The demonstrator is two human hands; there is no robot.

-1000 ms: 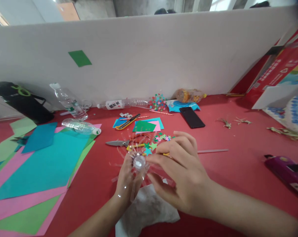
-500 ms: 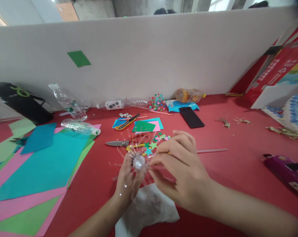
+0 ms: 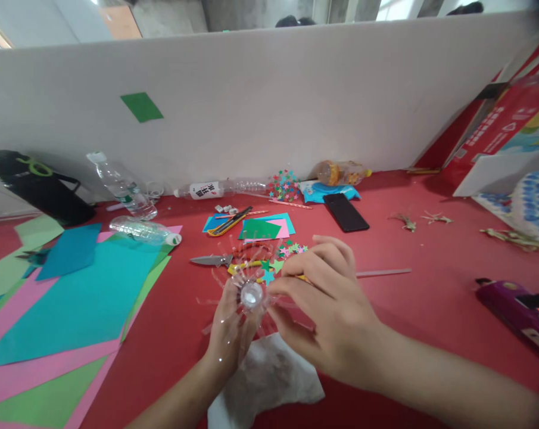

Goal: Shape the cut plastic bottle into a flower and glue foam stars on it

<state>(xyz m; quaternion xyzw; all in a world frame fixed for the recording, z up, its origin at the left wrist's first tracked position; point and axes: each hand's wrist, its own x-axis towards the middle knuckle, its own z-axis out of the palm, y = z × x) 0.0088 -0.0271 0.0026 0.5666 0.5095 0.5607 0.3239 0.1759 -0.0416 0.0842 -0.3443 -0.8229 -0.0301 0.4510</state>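
A clear plastic bottle piece [image 3: 251, 294], cut into many thin strips that fan outward, is held low over the red table. My left hand [image 3: 229, 330] grips it from below and the left, fingers wrapped round it. On its right side, my right hand [image 3: 325, 298] pinches one of the clear strips between thumb and forefinger. Behind the piece lie scissors [image 3: 211, 260] and star-shaped paper cutouts [image 3: 269, 271]. A crumpled white tissue [image 3: 278, 375] lies beneath my hands.
Coloured paper sheets [image 3: 90, 292] cover the left. Plastic bottles [image 3: 130, 196], a yellow cutter [image 3: 229, 221] and a black phone [image 3: 346, 212] lie toward the white partition [image 3: 251, 101]. A purple glue gun or similar tool [image 3: 514, 316] is at right.
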